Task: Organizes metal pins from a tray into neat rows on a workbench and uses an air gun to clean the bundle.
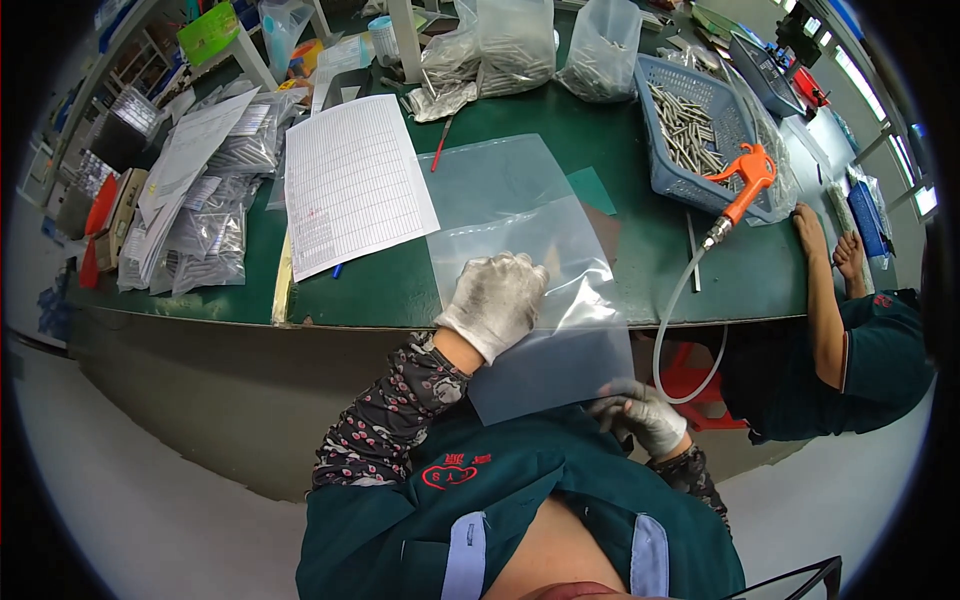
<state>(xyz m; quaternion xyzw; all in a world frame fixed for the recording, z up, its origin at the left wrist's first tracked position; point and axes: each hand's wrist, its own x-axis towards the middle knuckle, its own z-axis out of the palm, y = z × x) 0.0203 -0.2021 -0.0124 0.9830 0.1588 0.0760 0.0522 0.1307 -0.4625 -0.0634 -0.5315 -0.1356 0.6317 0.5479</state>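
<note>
A clear plastic bag lies flat on the green table, its near end hanging over the front edge toward me. My left hand, in a whitish work glove, rests on the bag with its fingers curled into a fist; what is under the fingers is hidden. Close to the bag's near right corner, below the table edge, is my right hand, also gloved. Its fingers are blurred and partly bent, so a grip on the bag cannot be made out. A printed paper sheet lies left of the bag.
A blue basket of metal pins holds an orange air gun on its rim, its hose looping down. Filled bags stand behind; packed bags lie left. A red pen lies nearby. A co-worker sits at right.
</note>
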